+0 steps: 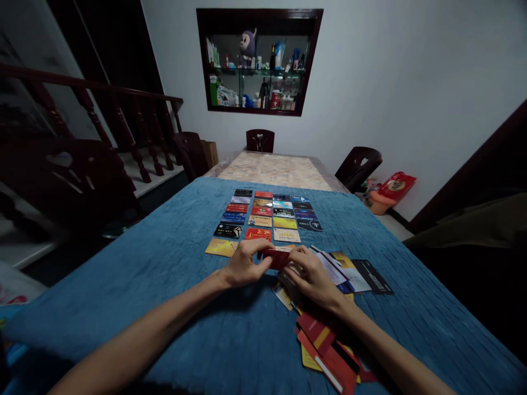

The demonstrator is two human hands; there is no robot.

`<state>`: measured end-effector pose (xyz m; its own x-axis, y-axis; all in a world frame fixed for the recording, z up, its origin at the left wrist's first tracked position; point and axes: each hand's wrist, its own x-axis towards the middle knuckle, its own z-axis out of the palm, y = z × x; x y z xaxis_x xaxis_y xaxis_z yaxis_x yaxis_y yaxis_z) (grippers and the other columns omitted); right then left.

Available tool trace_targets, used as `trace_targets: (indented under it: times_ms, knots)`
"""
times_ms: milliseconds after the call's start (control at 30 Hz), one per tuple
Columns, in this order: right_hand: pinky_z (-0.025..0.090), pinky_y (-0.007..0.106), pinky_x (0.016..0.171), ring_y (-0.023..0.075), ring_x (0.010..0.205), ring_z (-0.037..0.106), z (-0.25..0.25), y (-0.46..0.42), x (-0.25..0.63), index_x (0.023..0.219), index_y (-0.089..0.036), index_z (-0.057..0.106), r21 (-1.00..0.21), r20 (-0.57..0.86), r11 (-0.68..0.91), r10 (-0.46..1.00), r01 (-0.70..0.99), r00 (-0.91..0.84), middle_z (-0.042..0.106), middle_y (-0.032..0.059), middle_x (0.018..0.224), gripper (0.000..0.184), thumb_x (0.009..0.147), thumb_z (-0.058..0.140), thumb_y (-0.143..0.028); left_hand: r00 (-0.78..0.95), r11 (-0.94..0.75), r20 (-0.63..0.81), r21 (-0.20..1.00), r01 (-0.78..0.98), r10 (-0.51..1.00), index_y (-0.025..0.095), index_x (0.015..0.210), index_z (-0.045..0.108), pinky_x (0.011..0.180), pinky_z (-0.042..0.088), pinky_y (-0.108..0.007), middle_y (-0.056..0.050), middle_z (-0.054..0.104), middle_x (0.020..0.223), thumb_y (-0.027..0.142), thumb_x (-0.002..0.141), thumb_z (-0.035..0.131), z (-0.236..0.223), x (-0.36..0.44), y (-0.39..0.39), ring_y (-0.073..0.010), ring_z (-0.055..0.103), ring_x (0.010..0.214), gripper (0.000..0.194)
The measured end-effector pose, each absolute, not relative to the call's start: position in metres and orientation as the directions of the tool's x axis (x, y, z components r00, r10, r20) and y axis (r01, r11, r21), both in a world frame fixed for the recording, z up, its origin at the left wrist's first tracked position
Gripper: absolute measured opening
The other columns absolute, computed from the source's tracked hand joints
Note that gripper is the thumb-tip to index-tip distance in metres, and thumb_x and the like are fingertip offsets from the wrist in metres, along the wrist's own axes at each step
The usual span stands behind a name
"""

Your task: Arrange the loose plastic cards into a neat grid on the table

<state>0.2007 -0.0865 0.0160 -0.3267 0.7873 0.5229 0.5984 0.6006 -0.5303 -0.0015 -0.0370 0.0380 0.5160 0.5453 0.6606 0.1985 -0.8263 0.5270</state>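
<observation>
Both hands (247, 263) (312, 277) well inside cloth (164, 263) edges

- Multicoloured cards (261, 221), lying flat in four columns.
- Dark red card (278, 260), held up on edge at the columns' near end.
- Loose cards (317, 330), overlapping untidily, nearer and rightward, several red.

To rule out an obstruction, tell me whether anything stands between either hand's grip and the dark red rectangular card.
Nothing visible does: the left hand and right hand hold the dark red rectangular card at opposite ends. Loose multicoloured rectangular cards lie beside the right hand.
</observation>
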Motion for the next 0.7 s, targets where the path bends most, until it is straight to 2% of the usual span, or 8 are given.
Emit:
trace_targets:
  times_ms: [133, 267, 500, 700]
  knots:
    - [0.049, 0.035, 0.077, 0.0212, 0.088, 0.058, 0.015, -0.086, 0.203, 0.089, -0.021, 0.063, -0.567, 0.55, 0.566, 0.801, 0.598, -0.237, 0.064, 0.005, 0.088, 0.01, 0.09, 0.054, -0.017, 0.496, -0.791, 0.632, 0.569, 0.224, 0.595, 0.013, 0.078, 0.064, 0.061, 0.043, -0.022, -0.001, 0.064, 0.071, 0.013, 0.077, 0.054, 0.038, -0.003, -0.034, -0.0115, 0.055, 0.063, 0.011]
    - [0.048, 0.037, 0.077, 0.0219, 0.087, 0.059, 0.014, -0.086, 0.206, 0.092, -0.022, 0.064, -0.544, 0.588, 0.568, 0.783, 0.617, -0.202, 0.066, 0.0061, 0.09, 0.011, 0.092, 0.053, -0.019, 0.501, -0.75, 0.58, 0.607, 0.261, 0.643, 0.013, 0.077, 0.064, 0.062, 0.042, -0.022, 0.0, 0.063, 0.07, 0.012, 0.074, 0.054, 0.037, -0.004, -0.03, -0.0112, 0.053, 0.063, 0.01]
    - [0.044, 0.039, 0.077, 0.0238, 0.087, 0.055, 0.017, -0.088, 0.21, 0.098, -0.023, 0.066, -0.409, 0.639, 0.598, 0.727, 0.689, -0.252, 0.069, 0.0068, 0.088, 0.016, 0.096, 0.049, -0.022, 0.56, -0.722, 0.498, 0.625, 0.298, 0.662, 0.014, 0.068, 0.058, 0.058, 0.039, -0.021, 0.003, 0.055, 0.062, 0.011, 0.071, 0.054, 0.027, -0.006, -0.021, -0.0101, 0.048, 0.059, 0.006]
    - [0.041, 0.039, 0.078, 0.024, 0.09, 0.053, 0.014, -0.086, 0.215, 0.1, -0.023, 0.066, -0.286, 0.643, 0.609, 0.694, 0.74, -0.322, 0.068, 0.0067, 0.09, 0.022, 0.093, 0.048, -0.013, 0.581, -0.703, 0.449, 0.626, 0.337, 0.679, 0.014, 0.073, 0.063, 0.06, 0.04, -0.022, 0.001, 0.061, 0.066, 0.015, 0.073, 0.057, 0.025, -0.007, -0.02, -0.0116, 0.053, 0.061, 0.006]
